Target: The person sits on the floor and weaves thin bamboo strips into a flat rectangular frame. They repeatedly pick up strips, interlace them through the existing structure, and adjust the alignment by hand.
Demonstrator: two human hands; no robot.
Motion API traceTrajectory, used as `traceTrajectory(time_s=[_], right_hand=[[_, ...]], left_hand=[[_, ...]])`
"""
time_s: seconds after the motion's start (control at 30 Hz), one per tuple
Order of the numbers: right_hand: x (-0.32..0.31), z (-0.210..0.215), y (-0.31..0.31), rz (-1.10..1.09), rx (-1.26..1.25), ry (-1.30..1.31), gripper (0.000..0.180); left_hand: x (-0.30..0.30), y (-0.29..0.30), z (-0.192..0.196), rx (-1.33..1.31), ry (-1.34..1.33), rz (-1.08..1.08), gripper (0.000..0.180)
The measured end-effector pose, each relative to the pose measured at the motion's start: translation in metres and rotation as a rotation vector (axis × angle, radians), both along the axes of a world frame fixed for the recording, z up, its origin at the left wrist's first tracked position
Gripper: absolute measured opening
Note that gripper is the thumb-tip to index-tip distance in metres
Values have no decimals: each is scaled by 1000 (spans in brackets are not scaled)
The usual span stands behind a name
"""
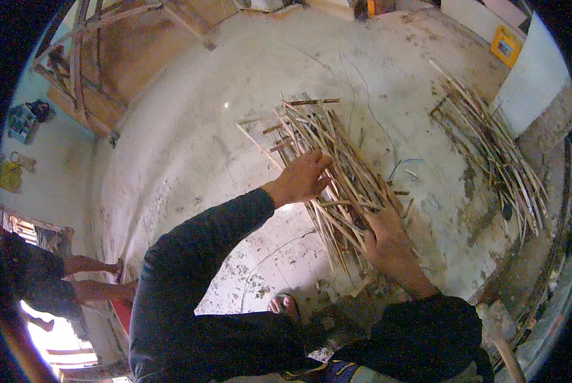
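Note:
A loose bundle of long thin wooden sticks (346, 167) lies slantwise on the floor in front of me, over a few short crosswise pieces. My left hand (303, 177) rests on the left side of the bundle, its fingers curled down and closed among the sticks. Nearer to me, my right hand (391, 246) is closed round sticks at the bundle's right edge, the thumb toward the middle. Its other fingertips are partly hidden.
A second pile of sticks (490, 150) lies at the right, near a pale wall and a yellow container (506, 46). Thin wire (369, 96) trails over the floor. Wooden framework (78, 57) stands far left. A person's legs (94, 277) show at the left.

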State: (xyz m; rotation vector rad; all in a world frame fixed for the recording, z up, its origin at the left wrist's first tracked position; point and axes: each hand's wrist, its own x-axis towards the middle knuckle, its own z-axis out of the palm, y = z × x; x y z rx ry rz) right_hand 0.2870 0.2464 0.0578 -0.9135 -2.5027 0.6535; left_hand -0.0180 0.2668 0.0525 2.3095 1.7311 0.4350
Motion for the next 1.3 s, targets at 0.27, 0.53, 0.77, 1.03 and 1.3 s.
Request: traceTrajectory(time_s=[0.27,0.53,0.77,1.03,1.3], right_hand=[[19,-24,43,-229,35,97,50],[13,-51,54,-228,-429,48,57],[8,-35,41,-347,-425,-27,57],[8,-35,29,-382,-479,192,50],[10,-45,31,-419,-416,258,42]], left_hand=[[-9,-22,6,252,62,59,42],[-23,-60,9,-405,-1182,1262,30],[-30,-48,-12,-423,-1265,863,23],[-19,-43,-1,-259,-1250,797,22],[-35,-13,1,-360,-1124,650,31]])
